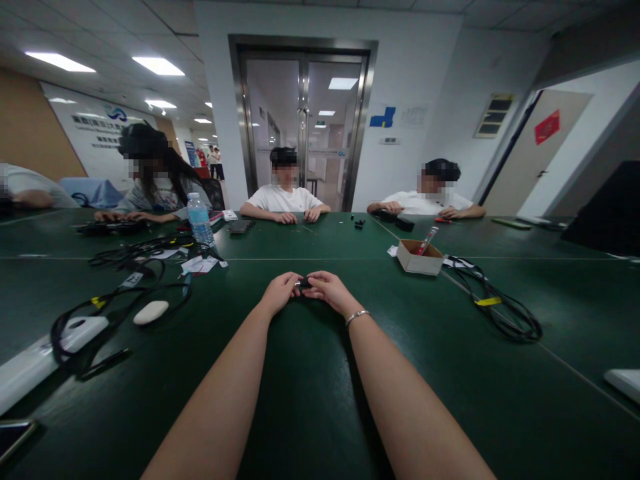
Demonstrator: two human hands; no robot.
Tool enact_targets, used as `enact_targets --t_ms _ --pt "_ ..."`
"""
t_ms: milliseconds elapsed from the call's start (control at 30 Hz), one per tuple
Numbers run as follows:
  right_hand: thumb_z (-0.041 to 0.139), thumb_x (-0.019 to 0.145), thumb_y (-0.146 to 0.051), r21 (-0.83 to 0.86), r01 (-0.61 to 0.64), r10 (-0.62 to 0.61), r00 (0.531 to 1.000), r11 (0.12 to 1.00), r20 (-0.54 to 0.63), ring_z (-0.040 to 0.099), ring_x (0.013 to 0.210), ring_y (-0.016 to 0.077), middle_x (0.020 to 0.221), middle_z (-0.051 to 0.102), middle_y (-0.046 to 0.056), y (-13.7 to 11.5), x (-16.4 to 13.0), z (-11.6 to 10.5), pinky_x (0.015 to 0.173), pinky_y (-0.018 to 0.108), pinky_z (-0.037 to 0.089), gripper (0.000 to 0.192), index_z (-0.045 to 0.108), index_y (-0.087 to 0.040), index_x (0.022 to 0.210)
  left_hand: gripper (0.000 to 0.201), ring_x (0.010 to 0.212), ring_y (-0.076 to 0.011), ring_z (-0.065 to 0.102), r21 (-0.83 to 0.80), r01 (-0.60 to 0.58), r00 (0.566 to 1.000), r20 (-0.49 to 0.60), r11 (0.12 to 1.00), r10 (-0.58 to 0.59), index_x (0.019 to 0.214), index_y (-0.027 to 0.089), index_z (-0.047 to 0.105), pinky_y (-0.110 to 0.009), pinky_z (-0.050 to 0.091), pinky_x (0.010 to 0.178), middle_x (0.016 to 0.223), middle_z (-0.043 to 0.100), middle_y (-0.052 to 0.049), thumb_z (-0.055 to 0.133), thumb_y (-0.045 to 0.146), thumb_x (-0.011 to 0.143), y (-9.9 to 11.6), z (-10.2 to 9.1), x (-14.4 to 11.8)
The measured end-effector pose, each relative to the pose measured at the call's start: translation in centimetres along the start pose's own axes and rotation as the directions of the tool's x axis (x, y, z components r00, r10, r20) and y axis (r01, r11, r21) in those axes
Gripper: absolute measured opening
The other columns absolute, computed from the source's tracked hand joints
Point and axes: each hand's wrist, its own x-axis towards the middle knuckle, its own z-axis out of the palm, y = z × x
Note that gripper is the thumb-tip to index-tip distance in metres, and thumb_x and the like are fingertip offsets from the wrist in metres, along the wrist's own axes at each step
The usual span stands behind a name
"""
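Note:
Over the green table, both my hands meet in front of me around a small black object with a shiny silver end. My left hand pinches it at the silver end, on the left. From the right, my right hand grips the black part between thumb and fingers, a metal bracelet on its wrist. My fingers cover much of the object, so its exact kind does not show.
Black cables, a water bottle, a white oval item and a white power strip lie leftward. To the right are a small open box and a coiled cable. Several people sit across the table.

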Motion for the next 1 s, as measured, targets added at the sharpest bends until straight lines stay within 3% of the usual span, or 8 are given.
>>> enact_targets --t_ms 200,400,567,767,1000 --pt "0.055 0.086 -0.003 0.005 -0.005 0.005 1.0 1.0 -0.006 0.069 0.06 0.0157 0.081 0.066 0.008 -0.03 0.03 0.07 0.06 0.023 0.059 0.009 0.054 -0.01 0.091 0.029 0.054 -0.0111 0.051 -0.049 0.034 0.999 0.016 0.998 -0.034 0.099 0.015 0.062 -0.023 0.039 0.056 0.063 0.06 -0.001 0.048 0.027 0.076 0.36 -0.01 -0.09" --pt "0.052 0.087 -0.002 0.017 -0.005 0.005 1.0 1.0 -0.003 0.069 0.061 0.016 0.077 0.065 0.007 -0.07 0.0 0.12 0.06 0.023 0.059 0.01 0.053 -0.011 0.09 0.03 0.054 -0.0119 0.052 -0.045 0.046 0.999 0.029 0.998 -0.045 0.094 0.013 0.062 -0.023 0.039 0.054 0.062 0.061 -0.003 0.044 0.034 0.081 0.47 0.07 -0.09" --pt "0.057 0.085 -0.002 0.014 -0.01 0.01 1.0 1.0 -0.011 0.068 0.06 0.0159 0.078 0.065 0.007 -0.25 -0.13 0.25 0.061 0.024 0.059 0.01 0.054 -0.01 0.09 0.029 0.056 -0.0103 0.051 0.036 0.046 0.998 -0.037 0.998 -0.044 0.097 0.017 0.063 -0.023 0.04 0.054 0.075 0.061 -0.002 0.048 0.034 0.079 -0.01 -0.08 0.03" --pt "0.052 0.087 0.001 0.013 -0.011 0.011 1.0 1.0 -0.015 0.068 0.058 0.0149 0.079 0.064 0.006 -0.61 -0.46 0.57 0.058 0.023 0.059 0.012 0.053 -0.01 0.09 0.036 0.055 -0.011 0.05 0.075 -0.022 0.999 -0.035 0.997 0.024 0.096 0.016 0.063 -0.023 0.039 0.054 0.065 0.057 0.0 0.044 0.043 0.082 -0.33 -0.14 0.05" --pt "0.05 0.088 -0.001 -0.002 -0.014 0.014 1.0 1.0 0.003 0.068 0.06 0.0151 0.08 0.065 0.007 -0.55 -0.47 0.46 0.062 0.024 0.059 0.011 0.053 -0.01 0.093 0.03 0.051 -0.0107 0.05 -0.055 0.041 0.999 0.012 0.998 -0.04 0.098 0.014 0.061 -0.022 0.038 0.053 0.058 0.056 0.001 0.045 0.03 0.078 -0.01 0.01 0.07"
